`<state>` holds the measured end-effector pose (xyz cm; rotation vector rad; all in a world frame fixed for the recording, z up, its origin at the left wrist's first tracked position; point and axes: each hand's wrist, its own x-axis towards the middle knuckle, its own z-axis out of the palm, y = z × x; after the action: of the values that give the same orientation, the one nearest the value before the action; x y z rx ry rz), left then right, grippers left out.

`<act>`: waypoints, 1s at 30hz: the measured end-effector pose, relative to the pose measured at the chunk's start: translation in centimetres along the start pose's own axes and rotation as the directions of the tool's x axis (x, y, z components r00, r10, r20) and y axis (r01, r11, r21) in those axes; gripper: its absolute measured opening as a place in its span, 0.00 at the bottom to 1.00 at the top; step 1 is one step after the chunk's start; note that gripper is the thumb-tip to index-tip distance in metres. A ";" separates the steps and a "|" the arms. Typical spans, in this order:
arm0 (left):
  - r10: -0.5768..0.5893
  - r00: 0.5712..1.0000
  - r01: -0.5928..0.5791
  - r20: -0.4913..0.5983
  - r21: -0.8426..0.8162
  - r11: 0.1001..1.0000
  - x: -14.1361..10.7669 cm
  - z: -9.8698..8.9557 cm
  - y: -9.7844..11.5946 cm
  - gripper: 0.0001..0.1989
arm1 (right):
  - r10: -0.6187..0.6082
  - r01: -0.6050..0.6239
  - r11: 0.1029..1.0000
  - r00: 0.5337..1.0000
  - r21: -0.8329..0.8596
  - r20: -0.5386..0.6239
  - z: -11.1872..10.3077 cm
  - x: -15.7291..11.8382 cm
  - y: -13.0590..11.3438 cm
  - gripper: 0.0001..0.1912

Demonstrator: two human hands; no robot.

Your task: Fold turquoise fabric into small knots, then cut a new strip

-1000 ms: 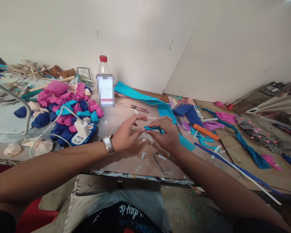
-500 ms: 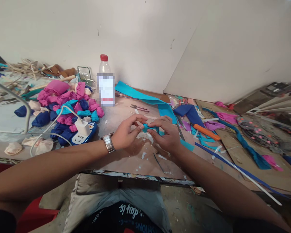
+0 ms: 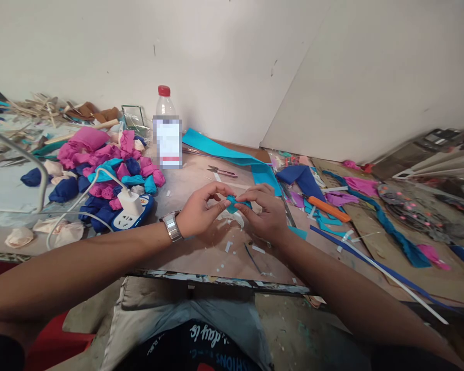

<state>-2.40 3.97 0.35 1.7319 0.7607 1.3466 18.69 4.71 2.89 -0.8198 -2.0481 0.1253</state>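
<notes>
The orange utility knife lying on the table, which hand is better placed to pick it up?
Right hand: the orange utility knife lies just to its right, while the left hand sits farther away.

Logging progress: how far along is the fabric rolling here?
Done: a pile of rolled fabric pieces in pink, navy and teal sits left of the hands. In hand: left hand and right hand pinch a small teal piece. Left: teal fabric strip and loose scraps uncut.

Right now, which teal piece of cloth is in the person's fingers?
The small folded teal piece, pinched between left hand and right hand. The long teal strip just lies flat behind.
</notes>
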 end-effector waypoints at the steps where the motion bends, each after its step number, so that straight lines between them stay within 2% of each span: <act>1: -0.001 1.000 0.001 -0.005 -0.001 1.000 0.0 0.0 0.0 0.12 | -0.001 0.001 1.000 1.000 -0.002 0.008 0.0 0.0 0.0 0.04; 6: 0.014 1.000 -0.014 -0.016 0.002 1.000 0.1 0.0 -0.2 0.11 | 0.041 -0.040 0.999 0.998 -0.028 0.052 -0.2 0.0 -0.1 0.04; 10: -0.017 1.000 0.016 -0.004 -0.059 0.998 0.1 0.0 0.0 0.12 | 0.057 -0.055 0.998 0.997 -0.023 0.054 -0.1 -0.1 -0.1 0.05; 20: -0.026 0.997 0.033 0.072 -0.089 0.996 0.2 0.1 0.6 0.17 | 0.072 -0.072 0.997 0.996 -0.003 0.049 0.1 -0.1 0.0 0.12; 30: -0.048 0.999 0.051 0.023 -0.154 0.987 0.2 0.1 -0.1 0.17 | 0.025 -0.024 1.000 0.998 -0.017 0.060 -0.2 0.0 -0.1 0.06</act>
<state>-2.24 4.18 0.37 1.5927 0.6658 1.3178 18.80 4.61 3.04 -0.8608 -2.0988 0.1490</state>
